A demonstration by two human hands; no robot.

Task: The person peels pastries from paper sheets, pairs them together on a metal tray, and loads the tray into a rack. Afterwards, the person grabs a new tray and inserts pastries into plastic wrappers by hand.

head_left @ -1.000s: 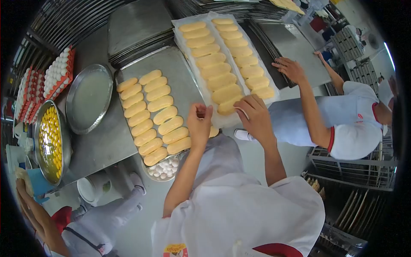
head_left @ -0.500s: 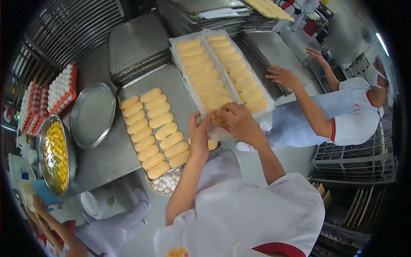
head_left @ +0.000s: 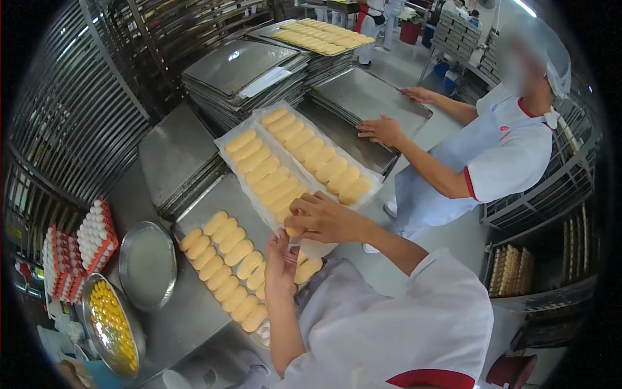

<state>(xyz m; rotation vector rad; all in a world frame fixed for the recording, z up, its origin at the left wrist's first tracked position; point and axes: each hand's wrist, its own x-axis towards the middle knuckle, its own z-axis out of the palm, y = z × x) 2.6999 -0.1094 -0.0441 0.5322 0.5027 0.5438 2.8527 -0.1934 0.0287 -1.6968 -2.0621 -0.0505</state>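
White paper (head_left: 259,209) lies on the near side with oblong yellow buns (head_left: 262,170) in two rows. My right hand (head_left: 324,219) curls over its near end, fingers closed on one oblong bun (head_left: 295,230), mostly hidden under them. Just left of it, my left hand (head_left: 280,262) pinches the near edge of the paper. Below and to the left, a metal tray (head_left: 206,206) carries more oblong buns in rows; part of its right side is hidden behind my left hand and forearm.
Stacked metal trays (head_left: 175,155) stand behind. At left are a round metal pan (head_left: 148,266), a bowl of egg yolks (head_left: 133,318) and egg cartons (head_left: 97,236). A co-worker (head_left: 453,155) stands at right, hands over a tray stack (head_left: 369,97). Another tray of buns (head_left: 324,37) sits farther back.
The view has tilted up and shifted, so the scene sits lower and further left. Both my hands stay at the near end of the paper, the right one still over a bun.
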